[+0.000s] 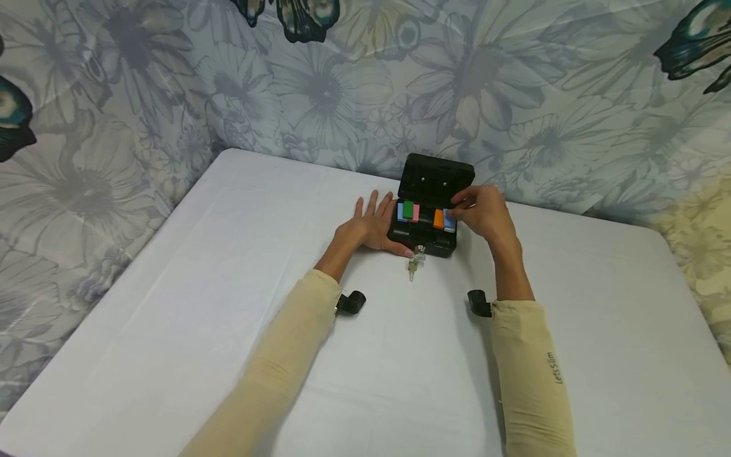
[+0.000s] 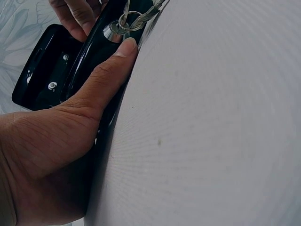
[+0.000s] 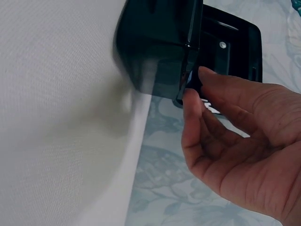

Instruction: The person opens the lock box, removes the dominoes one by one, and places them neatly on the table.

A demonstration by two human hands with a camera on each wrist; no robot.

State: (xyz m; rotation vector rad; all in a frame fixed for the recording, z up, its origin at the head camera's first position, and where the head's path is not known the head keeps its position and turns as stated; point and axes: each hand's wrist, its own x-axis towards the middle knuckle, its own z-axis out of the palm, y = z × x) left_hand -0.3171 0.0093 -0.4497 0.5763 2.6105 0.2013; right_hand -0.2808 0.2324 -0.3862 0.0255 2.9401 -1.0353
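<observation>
A small black cash box (image 1: 422, 241) stands on the white-covered table with its lid (image 1: 436, 178) raised at the back. Inside, at the left, are green (image 1: 408, 210), pink and blue blocks; an orange block (image 1: 438, 219) and a blue block (image 1: 449, 220) sit at the right. My left hand (image 1: 371, 230) rests flat against the box's left side, fingers spread, its thumb (image 2: 106, 77) along the front below the lock. At the right edge my right hand (image 1: 482, 212) pinches at the blue block with thumb and forefinger, the fingertips partly hiding it.
Keys (image 1: 414, 266) on a ring hang from the lock (image 2: 114, 32) at the box's front. Wrist cameras (image 1: 352, 303) extend inward from both sleeves (image 1: 531, 374). A floral cloth (image 1: 325, 95) hangs behind the table's far edge.
</observation>
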